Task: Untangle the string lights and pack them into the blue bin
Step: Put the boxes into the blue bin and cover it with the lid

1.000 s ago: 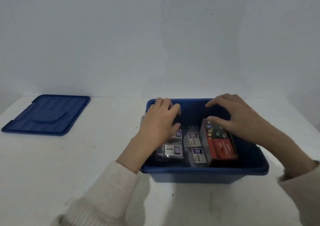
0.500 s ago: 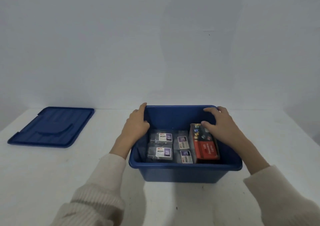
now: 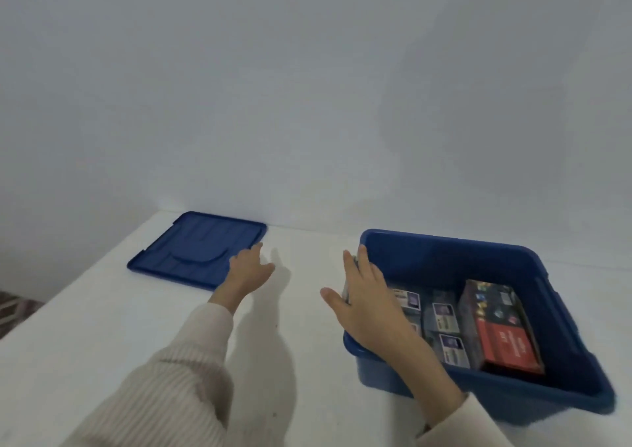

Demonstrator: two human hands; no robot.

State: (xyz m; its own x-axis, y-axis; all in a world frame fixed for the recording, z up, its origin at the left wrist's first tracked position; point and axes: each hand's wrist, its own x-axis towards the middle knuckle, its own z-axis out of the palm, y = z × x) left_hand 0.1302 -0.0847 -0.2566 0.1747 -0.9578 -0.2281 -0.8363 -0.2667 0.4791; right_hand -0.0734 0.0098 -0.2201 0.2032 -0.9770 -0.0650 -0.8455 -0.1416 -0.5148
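The left hand (image 3: pixel 248 268), loose and empty, reaches to the blue lid (image 3: pixel 198 248)'s right edge. The right hand (image 3: pixel 366 304) spreads flat, gripping nothing, over the blue bin (image 3: pixel 444 243)'s left rim. Boxed string lights (image 3: pixel 499 327) lie inside.

- One blue rectangular plastic bin (image 3: pixel 444 251).
- One flat blue plastic lid (image 3: pixel 191 248).
- One red-and-dark cardboard box (image 3: pixel 499 327).
- Four clear packets with white labels (image 3: pixel 443 313), one partly hidden.
- Two bare hands: left hand (image 3: pixel 248 270), right hand (image 3: pixel 367 306).
- One white desk (image 3: pixel 102 309).
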